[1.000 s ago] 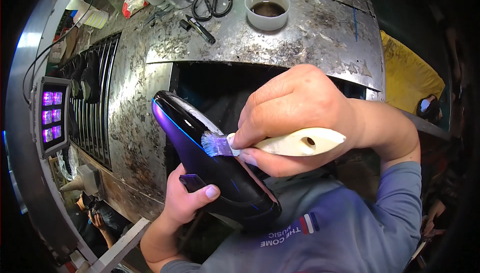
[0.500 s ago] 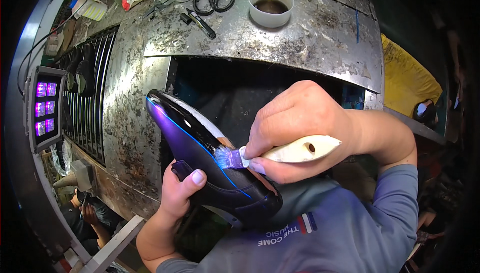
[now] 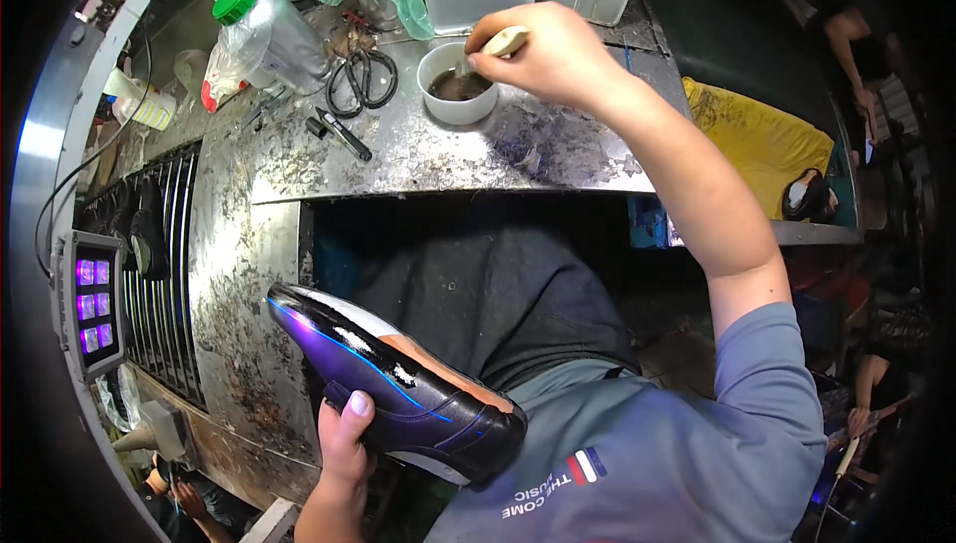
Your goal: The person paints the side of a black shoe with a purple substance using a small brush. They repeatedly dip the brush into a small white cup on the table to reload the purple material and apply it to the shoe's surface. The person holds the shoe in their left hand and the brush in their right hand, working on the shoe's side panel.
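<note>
A black shoe upper (image 3: 393,379) lies tilted with its sole side up, its toe toward the upper left. My left hand (image 3: 346,433) grips it by the side, thumb on the dark leather. Glossy wet patches and a glowing blue line run along its edge; the underside shows tan and white. Over the bench, my right hand (image 3: 558,50) is closed around a brush (image 3: 508,41) with a pale handle. The brush head is down in a white bowl (image 3: 458,114) of dark brown liquid, so its bristles are mostly hidden.
Scissors (image 3: 363,83) and a black marker (image 3: 344,135) lie left of the bowl, near a green-lidded jar (image 3: 269,40). A lamp with violet lights (image 3: 95,302) stands at the left beside a rack of dark shoes (image 3: 149,234). A yellow cloth (image 3: 757,135) hangs at the right. Other people sit at the edges.
My right hand has carried the brush away from the shoe, forward to the bowl. My left hand still holds the shoe, now lower in view. The camera view has tilted up.
</note>
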The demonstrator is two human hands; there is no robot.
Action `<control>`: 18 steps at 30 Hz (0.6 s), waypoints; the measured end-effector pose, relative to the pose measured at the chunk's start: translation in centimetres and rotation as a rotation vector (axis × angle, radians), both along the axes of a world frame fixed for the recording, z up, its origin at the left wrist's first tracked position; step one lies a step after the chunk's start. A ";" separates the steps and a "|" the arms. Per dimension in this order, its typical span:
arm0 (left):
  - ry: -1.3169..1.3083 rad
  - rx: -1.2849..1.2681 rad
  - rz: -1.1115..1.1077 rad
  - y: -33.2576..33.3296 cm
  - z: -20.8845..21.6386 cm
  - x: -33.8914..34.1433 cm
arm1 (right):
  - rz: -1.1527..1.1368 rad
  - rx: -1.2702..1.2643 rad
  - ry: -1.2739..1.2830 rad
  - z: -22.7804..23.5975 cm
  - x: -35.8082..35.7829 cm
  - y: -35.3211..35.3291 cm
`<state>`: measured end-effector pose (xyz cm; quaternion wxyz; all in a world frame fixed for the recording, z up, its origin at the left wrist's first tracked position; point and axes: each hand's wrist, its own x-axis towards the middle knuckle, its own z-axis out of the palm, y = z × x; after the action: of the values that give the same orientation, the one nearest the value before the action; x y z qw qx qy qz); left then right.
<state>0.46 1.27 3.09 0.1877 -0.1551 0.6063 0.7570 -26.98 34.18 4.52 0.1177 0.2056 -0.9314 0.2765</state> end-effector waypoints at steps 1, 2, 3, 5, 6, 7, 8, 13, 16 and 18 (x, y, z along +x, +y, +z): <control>-0.005 -0.018 0.002 -0.1 0.0 0.0 | -0.021 0.099 -0.001 -0.8 -0.7 -0.2; -0.009 -0.036 0.005 -0.2 0.1 0.1 | -0.037 0.163 -0.036 -1.6 -1.2 -0.5; -0.012 -0.053 0.010 -0.3 0.1 0.0 | -0.052 0.228 -0.072 -2.4 -1.6 -0.8; 0.011 -0.059 0.029 -0.1 0.3 0.0 | -0.071 0.233 0.021 -3.3 -2.1 -0.9; 0.017 -0.064 0.049 0.0 0.3 0.1 | -0.078 0.210 0.039 -2.7 -1.8 -1.2; 0.026 -0.069 0.062 0.1 0.5 0.1 | -0.085 0.188 0.058 -2.2 -1.6 -1.3; 0.036 -0.073 0.075 0.2 0.7 -0.1 | -0.076 0.095 0.182 -1.9 -1.7 -1.1; -0.018 0.008 0.090 -0.3 1.0 -0.3 | 0.013 -0.074 0.286 -1.7 -0.9 -0.4; 0.002 0.002 0.111 -0.1 0.9 -0.5 | -0.019 0.105 0.063 -2.1 -0.9 -0.4; 0.009 0.003 0.125 0.0 1.0 -0.5 | 0.018 -0.096 0.140 -2.4 -0.8 0.2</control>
<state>-0.02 1.32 4.08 0.1374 -0.1890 0.5952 0.7689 -27.74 34.38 2.08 0.1896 0.2271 -0.9047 0.3067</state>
